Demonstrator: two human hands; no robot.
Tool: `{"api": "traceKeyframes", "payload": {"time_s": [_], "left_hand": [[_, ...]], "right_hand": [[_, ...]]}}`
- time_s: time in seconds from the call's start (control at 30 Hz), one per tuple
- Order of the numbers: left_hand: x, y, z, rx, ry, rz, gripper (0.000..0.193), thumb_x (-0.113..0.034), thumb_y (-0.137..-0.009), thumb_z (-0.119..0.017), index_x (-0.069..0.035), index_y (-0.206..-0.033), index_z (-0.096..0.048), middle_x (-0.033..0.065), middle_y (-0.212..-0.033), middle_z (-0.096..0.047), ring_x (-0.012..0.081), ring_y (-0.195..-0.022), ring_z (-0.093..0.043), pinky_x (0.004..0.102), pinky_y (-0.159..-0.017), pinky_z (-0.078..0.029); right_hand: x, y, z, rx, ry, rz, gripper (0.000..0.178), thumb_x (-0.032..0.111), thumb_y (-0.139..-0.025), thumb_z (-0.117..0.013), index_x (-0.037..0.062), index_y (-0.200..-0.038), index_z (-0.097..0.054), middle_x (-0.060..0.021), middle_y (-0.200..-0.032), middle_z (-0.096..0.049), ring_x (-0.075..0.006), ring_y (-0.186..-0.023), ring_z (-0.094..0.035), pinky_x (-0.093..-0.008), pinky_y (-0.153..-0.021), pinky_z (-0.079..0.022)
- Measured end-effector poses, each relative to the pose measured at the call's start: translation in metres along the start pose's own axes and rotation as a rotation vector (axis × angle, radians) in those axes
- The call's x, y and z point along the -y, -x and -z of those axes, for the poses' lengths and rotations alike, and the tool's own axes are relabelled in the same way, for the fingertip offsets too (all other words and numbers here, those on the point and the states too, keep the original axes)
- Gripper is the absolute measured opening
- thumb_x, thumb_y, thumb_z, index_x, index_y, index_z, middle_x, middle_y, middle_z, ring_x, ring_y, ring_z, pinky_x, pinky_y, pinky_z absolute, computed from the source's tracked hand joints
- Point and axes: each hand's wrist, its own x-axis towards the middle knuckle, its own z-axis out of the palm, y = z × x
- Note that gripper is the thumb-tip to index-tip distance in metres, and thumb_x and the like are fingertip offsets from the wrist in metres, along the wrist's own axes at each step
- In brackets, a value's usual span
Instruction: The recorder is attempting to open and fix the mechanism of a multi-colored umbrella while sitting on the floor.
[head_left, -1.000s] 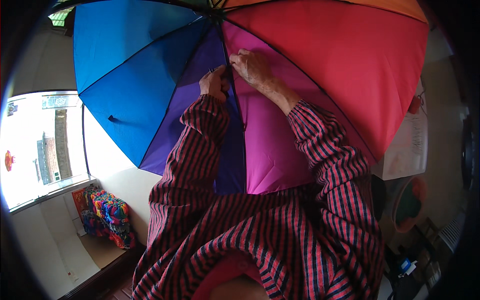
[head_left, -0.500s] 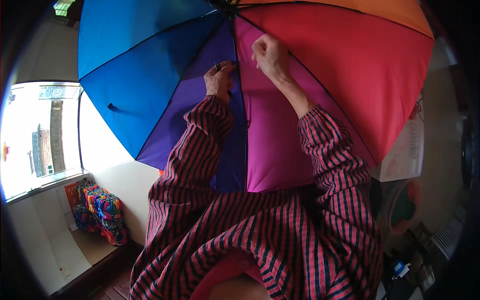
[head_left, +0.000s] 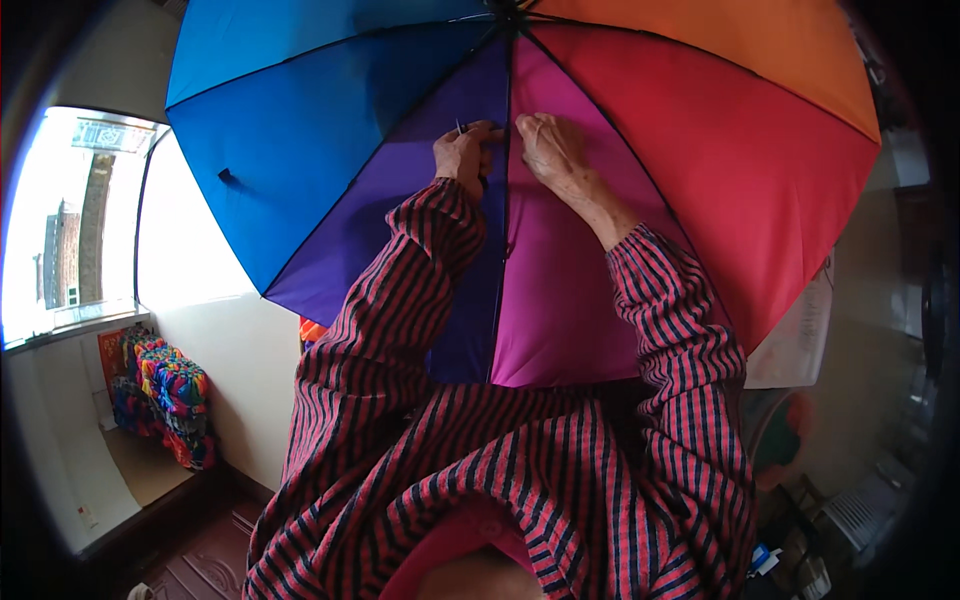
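Note:
An open umbrella [head_left: 580, 290] with blue, purple, magenta, red and orange panels spreads in front of me, its inner side and black ribs showing. My left hand [head_left: 463, 155] is closed over the purple panel, left of the middle rib [head_left: 508, 180]. From its fingers pokes a thin, dark, pointed tool [head_left: 461, 126], mostly hidden by the hand. Just across that rib, over the magenta panel, my right hand [head_left: 553, 150] is closed in a pinch. Whatever its fingertips hold is too small or hidden to make out. The two hands nearly meet at the rib.
Bundles of multicoloured cloth or yarn [head_left: 170, 385] lie on a low ledge at the left, below a bright window [head_left: 75, 220]. A white sheet or container [head_left: 795, 340] is behind the umbrella's right edge. Blurred items, including a slatted grey object [head_left: 865, 510], stand at the lower right.
My right hand has come down and inward, closer to the middle rib and my left hand. The left hand stays by the rib with the dark tool. The whole view has shifted slightly.

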Motion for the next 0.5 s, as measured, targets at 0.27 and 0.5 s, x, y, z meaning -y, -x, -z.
{"api": "traceKeyframes", "payload": {"time_s": [0.27, 0.5], "left_hand": [[0.001, -0.002, 0.005, -0.017, -0.018, 0.009, 0.013, -0.011, -0.085, -0.060, 0.000, -0.092, -0.063, 0.0081, -0.073, -0.064, 0.0094, -0.045, -0.040, 0.0236, -0.040, -0.030], [0.002, -0.010, -0.010, -0.056, -0.231, -0.018, 0.017, -0.012, -0.082, -0.058, 0.001, -0.091, -0.064, 0.0091, -0.070, -0.064, 0.0122, -0.046, -0.045, 0.0282, -0.041, -0.034]], "right_hand": [[-0.008, -0.017, -0.002, 0.033, -0.097, 0.099, 0.003, 0.002, -0.071, -0.055, 0.0019, -0.073, -0.053, -0.0185, -0.070, -0.056, -0.0393, -0.069, -0.058, -0.0483, -0.056, -0.046], [-0.022, -0.020, 0.000, 0.042, -0.206, 0.209, 0.009, 0.003, -0.073, -0.060, 0.0030, -0.080, -0.055, -0.0152, -0.071, -0.054, -0.0374, -0.071, -0.058, -0.0460, -0.059, -0.046]]}}
